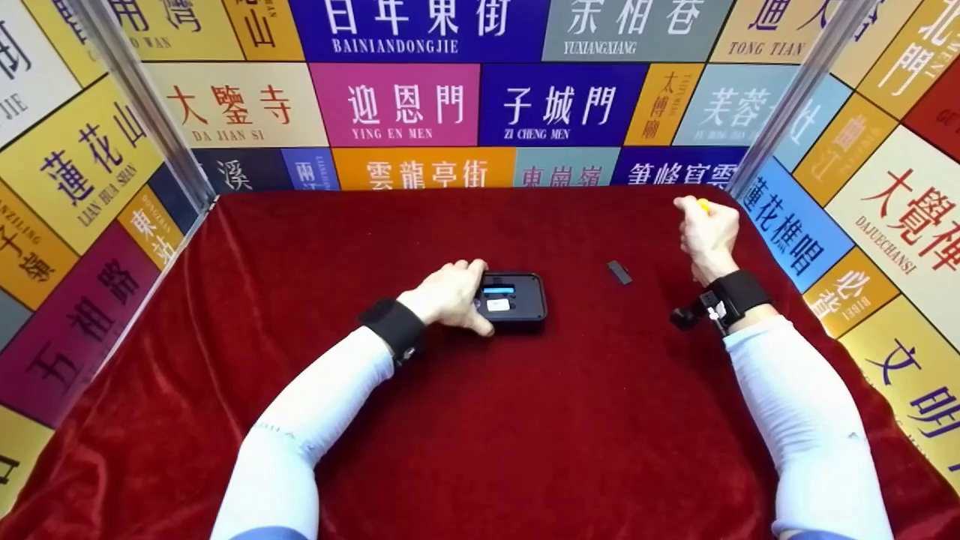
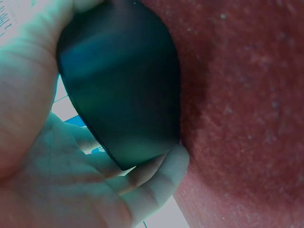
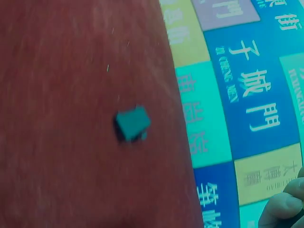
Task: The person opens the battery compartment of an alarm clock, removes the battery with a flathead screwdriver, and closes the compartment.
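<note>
My left hand (image 1: 446, 295) grips the left end of a black rounded box (image 1: 531, 319) on the red cloth, thumb at the near side and fingers at the far side. The box's upper face is recessed, and a blue strip (image 1: 498, 290) and a white piece (image 1: 498, 305) show inside it. The left wrist view shows the box's smooth dark side (image 2: 123, 90) between thumb and fingers. Raised at the right, my right hand (image 1: 709, 234) is curled round a small thing with a yellow end (image 1: 703, 205); the rest of it is hidden. Only its fingertips (image 3: 285, 206) appear in the right wrist view.
A small flat dark piece (image 1: 619, 272) lies on the red cloth (image 1: 480, 420) between the box and my right hand, also visible as a dark block (image 3: 133, 123) in the right wrist view. Panels with coloured signs (image 1: 405, 105) stand behind and along both sides.
</note>
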Demonstrator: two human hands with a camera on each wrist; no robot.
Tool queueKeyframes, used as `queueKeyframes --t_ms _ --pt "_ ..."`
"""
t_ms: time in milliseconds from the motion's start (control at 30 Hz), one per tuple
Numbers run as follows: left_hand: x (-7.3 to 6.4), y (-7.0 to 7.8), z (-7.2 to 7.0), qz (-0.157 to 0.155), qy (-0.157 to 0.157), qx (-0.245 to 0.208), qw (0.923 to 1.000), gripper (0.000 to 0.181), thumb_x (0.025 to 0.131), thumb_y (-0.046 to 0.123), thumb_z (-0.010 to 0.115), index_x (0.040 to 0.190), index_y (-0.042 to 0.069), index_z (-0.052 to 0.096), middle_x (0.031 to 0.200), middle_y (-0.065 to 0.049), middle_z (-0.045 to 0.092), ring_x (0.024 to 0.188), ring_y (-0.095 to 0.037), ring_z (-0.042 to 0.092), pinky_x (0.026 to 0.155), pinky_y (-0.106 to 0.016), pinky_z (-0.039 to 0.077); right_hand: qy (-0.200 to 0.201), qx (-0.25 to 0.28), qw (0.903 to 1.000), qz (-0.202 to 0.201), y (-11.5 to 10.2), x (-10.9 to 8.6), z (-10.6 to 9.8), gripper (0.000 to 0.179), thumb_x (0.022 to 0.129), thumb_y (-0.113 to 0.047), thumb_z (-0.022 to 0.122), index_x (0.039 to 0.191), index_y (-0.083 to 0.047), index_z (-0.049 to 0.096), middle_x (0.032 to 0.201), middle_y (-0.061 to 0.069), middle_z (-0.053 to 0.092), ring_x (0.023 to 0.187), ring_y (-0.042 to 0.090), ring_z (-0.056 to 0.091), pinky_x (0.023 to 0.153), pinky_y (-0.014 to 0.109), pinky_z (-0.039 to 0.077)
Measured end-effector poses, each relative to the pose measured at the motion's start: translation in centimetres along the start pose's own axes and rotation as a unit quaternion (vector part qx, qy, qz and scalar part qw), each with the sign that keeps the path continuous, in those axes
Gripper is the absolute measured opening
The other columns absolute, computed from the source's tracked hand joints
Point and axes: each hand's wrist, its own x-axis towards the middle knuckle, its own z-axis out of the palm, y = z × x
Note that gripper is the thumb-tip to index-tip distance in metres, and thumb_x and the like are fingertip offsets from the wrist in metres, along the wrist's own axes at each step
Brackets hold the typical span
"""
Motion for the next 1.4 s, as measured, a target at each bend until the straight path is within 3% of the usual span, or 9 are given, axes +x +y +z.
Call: queueKeyframes --t_ms 233,633,867,1400 --pt "-0.1 -0.2 0.1 0.001 -0.002 -0.007 1.0 0.107 0.072 0.049 0.102 0.154 0.007 0.048 0.138 -0.021 0.067 0.129 -0.044 0.067 0.115 -0.052 0.057 -0.038 0.074 0.9965 0.005 -0.6 -1.2 1.3 0.05 0.1 -0.02 0.07 0.052 -0.02 0.053 0.04 -0.008 0.044 0.032 0.004 0.036 0.035 0.02 0.027" --pt "-0.2 -0.3 0.1 0.0 0.002 -0.007 1.0 0.106 0.071 0.048 0.103 0.153 0.007 0.05 0.137 -0.021 0.068 0.129 -0.043 0.068 0.115 -0.052 0.058 -0.082 0.112 0.9903 0.011 -0.5 -2.7 3.0 0.06 0.109 -0.032 0.059 0.051 -0.018 0.05 0.042 -0.006 0.044 0.036 0.006 0.035 0.039 0.022 0.027" --pt "-0.2 -0.2 0.3 -0.003 0.003 -0.012 0.9999 0.105 0.071 0.048 0.103 0.153 0.007 0.05 0.137 -0.02 0.068 0.129 -0.043 0.068 0.113 -0.052 0.058 -0.09 0.116 0.9892 0.006 -0.3 -3.2 3.9 0.058 0.11 -0.029 0.053 0.054 -0.018 0.05 0.045 -0.006 0.045 0.04 0.009 0.037 0.042 0.024 0.03" --pt "-0.2 -0.1 -0.1 0.001 0.006 -0.014 0.9999 0.106 0.072 0.048 0.102 0.155 0.009 0.049 0.138 -0.02 0.067 0.128 -0.042 0.067 0.113 -0.053 0.058 -0.15 0.157 0.9762 0.002 -0.9 -4.3 6.7 0.049 0.11 -0.03 0.046 0.062 -0.022 0.042 0.048 -0.009 0.038 0.043 0.006 0.031 0.048 0.024 0.019"
